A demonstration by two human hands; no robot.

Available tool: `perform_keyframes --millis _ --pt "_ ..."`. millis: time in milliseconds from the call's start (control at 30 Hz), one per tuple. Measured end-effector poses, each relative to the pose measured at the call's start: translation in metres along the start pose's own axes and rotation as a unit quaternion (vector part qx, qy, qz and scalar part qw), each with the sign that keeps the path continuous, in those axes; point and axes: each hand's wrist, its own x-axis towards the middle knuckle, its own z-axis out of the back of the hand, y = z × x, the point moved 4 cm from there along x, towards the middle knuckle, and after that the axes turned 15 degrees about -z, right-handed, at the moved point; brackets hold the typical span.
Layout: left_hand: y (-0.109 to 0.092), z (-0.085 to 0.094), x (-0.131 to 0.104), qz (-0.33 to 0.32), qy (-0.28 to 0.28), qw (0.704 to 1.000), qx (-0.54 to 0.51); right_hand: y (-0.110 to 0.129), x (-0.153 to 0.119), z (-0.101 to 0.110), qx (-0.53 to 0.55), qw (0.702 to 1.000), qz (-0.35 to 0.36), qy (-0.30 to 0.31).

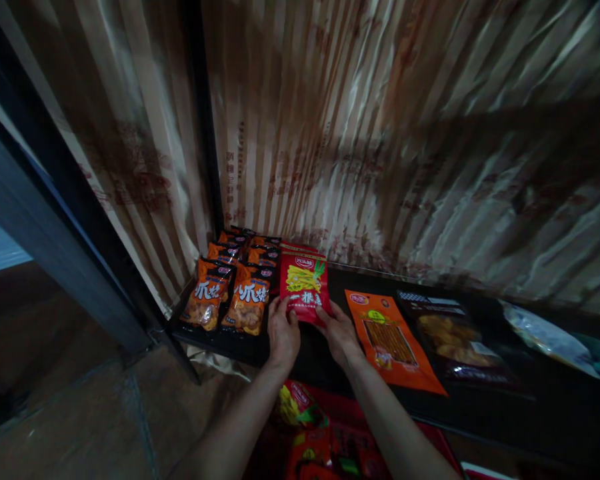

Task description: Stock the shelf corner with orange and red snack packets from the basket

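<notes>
A red snack packet [305,280] with a picture of yellow strips stands tilted on the black shelf [307,350], more red packaging showing just behind it. At its lower left edge, my left hand [283,330] grips it with bent fingers. My right hand [339,331] has hold of the lower right corner. Immediately left of the red packet are two rows of orange-and-black snack bags [247,298]. To the right of my right hand lies a flat orange packet [393,340] with a window showing brown sticks.
Further right lie a dark packet [450,333] and a pale shiny bag [547,337]. Below the shelf edge, a red container [437,443] holds more packets [305,407]. A pleated printed curtain [290,133] hangs behind; a metal post [70,220] rises at left.
</notes>
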Motion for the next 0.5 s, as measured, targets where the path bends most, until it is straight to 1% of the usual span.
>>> perform_keyframes --millis 133,267,500 --pt "0.003 -0.001 -0.004 -0.026 0.032 0.999 0.033 -0.007 0.004 0.003 -0.022 1.000 0.014 -0.016" --pt "0.006 -0.002 -0.008 -0.031 0.036 0.998 0.051 -0.010 0.007 0.004 -0.032 0.999 0.019 -0.025" --pt "0.016 -0.004 -0.018 -0.045 0.053 0.997 0.024 -0.010 0.009 0.003 -0.041 0.998 0.019 -0.036"
